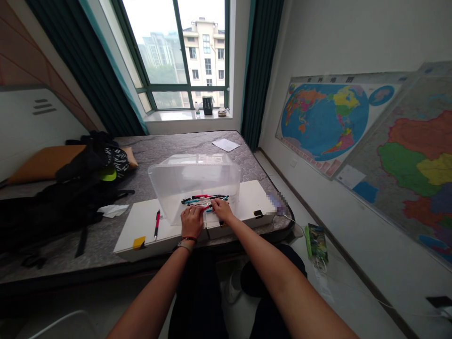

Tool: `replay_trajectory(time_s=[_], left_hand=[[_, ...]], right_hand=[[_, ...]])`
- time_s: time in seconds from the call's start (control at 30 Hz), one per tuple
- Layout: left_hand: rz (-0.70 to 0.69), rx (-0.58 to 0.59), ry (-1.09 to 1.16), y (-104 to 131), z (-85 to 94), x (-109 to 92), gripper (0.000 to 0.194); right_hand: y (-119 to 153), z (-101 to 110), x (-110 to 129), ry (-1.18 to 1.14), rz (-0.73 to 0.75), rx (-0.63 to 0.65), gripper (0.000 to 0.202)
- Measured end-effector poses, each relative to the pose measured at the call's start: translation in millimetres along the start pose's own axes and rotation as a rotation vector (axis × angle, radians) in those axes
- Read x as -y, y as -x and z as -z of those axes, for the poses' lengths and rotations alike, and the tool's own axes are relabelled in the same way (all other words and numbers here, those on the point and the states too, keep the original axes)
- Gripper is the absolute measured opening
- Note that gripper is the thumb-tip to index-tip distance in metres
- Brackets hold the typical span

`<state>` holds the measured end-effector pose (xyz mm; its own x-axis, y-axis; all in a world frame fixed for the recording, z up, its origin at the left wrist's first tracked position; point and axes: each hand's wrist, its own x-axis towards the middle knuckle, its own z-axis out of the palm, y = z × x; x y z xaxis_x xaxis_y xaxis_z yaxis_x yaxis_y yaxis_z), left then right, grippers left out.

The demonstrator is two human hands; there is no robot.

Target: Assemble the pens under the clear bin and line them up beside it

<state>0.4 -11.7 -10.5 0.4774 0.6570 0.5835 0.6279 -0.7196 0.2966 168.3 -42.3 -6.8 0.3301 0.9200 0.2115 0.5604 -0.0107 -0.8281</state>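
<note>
Nearest the camera: two bare forearms, reaching forward over dark-clad legs to a white case (137, 223) on the grey quilted bed (197, 141).

Left hand (192, 220): dark red cord and a banded watch or bracelet at wrist; fingers together on a red pen (206, 207) at the near side of the clear plastic bin (197, 176). Right hand (221, 210): fingers curled close at the pen's other end; whether they clamp it, cannot tell.

Pen pile (205, 197): black, red and light-blue barrels, lying roughly crosswise within the bin's outline, just beyond the hands. One red-and-black pen (157, 226) lies apart on the case, left of the bin. Case edge carries yellow tape (139, 242) at left and black tape (259, 213) at right.

Writing: small dark print on the case beside the separate pen, illegible. World map (325, 120) on right wall has a title in large Chinese characters; smaller captions unreadable. Second map (420, 160) alongside, partly cropped, labels unreadable. Pale marks on the black box (207, 105) on the windowsill, too small to read. Green packet (317, 242) on the floor, print unclear; white cable nearby. No brand legible.

Also on bed: white sheet (225, 144) beyond the bin; dark bags and clothing (52, 207) at left; crumpled white paper (113, 210) between these and the case.
</note>
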Motion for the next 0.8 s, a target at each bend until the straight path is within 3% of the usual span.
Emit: replay_trajectory(time_s=[0.2,0.53,0.8], left_hand=[[0.003,-0.019,0.036,1,-5.4,6,0.026],[-0.028,0.029,-0.009,3,-6.6,7,0.031],[-0.008,0.027,-0.003,3,-4.9,7,0.031]], right_hand=[[4,0,5,0.095,0.069,0.019,0.04],[15,-14,7,0.334,0.089,-0.19,0.039],[16,-19,7,0.392,0.067,-0.173,0.038]])
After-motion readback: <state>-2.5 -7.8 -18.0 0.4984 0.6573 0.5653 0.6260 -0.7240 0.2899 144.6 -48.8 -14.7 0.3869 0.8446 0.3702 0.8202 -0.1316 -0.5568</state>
